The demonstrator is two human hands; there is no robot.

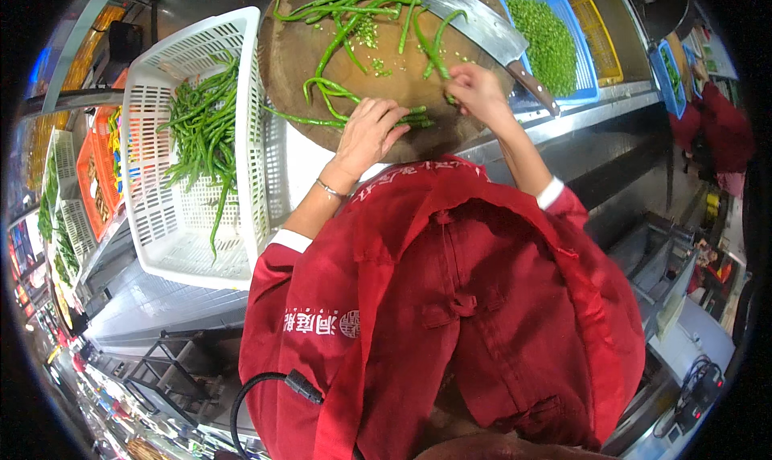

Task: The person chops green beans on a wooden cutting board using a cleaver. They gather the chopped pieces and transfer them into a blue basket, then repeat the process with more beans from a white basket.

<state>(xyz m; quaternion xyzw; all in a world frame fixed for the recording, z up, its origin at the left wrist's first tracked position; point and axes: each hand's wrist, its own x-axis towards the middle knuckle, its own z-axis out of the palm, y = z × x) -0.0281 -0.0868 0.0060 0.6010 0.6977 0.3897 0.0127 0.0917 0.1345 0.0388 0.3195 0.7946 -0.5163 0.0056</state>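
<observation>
My left hand (373,129) is closed over a small bunch of long green chili peppers (417,121) near the front edge of a round wooden chopping block (338,41). My right hand (479,95) pinches one end of another green pepper (439,68) over the block's right side. Beyond the hands, more whole peppers (344,4) lie across the wood among chopped bits (366,33). A cleaver (476,23) rests at the block's right edge, its wooden handle (534,89) pointing towards me and sticking out past the rim.
Left of the block stands a white slotted plastic basket (254,158) with whole green peppers (208,122) inside. To the right, a blue basket (594,77) holds chopped green peppers (543,44), beside a yellow basket (594,20). Another person in dark red (724,128) is at the far right.
</observation>
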